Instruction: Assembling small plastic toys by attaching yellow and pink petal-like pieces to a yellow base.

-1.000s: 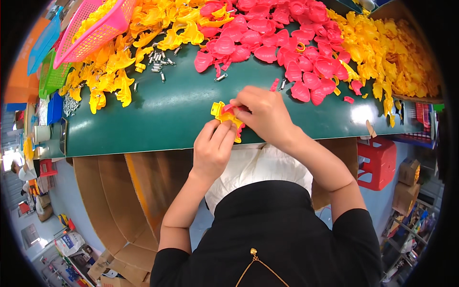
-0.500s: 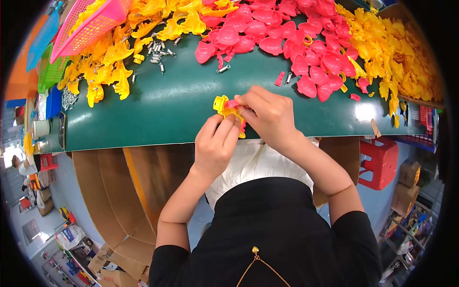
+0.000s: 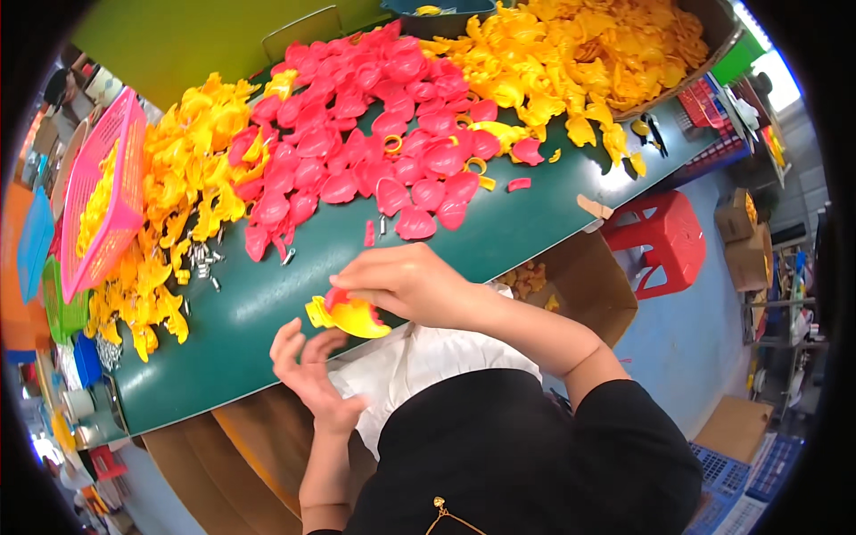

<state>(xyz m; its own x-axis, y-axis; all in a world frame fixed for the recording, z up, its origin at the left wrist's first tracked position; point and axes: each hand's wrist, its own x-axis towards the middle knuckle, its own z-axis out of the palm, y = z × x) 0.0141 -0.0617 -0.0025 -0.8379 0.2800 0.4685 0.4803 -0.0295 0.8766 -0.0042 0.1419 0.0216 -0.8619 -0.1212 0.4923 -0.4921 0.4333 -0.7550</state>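
Observation:
My right hand (image 3: 401, 281) pinches a yellow and pink plastic piece (image 3: 357, 318) just above the table's near edge. A curved yellow shell and a ring-like yellow end show on it, with pink along its upper side and one edge. Below and to its left, my left hand (image 3: 312, 374) has its fingers spread and holds nothing; its fingertips are close to the piece. Beyond my hands lies a heap of pink petal-shaped shells (image 3: 339, 187). A small pink strip (image 3: 369, 234) and a metal spring (image 3: 382, 225) lie in front of that heap.
Yellow plastic parts (image 3: 205, 160) are piled at the left beside a pink basket (image 3: 134, 192). More yellow parts (image 3: 588, 53) fill a box at the far right. Small springs (image 3: 203, 259) lie scattered at left. A red stool (image 3: 664, 236) stands right of the green table (image 3: 214, 357).
The view has turned and shifted toward the right. My left hand has let go of the yellow and pink piece and spread its fingers; my right hand now holds it alone.

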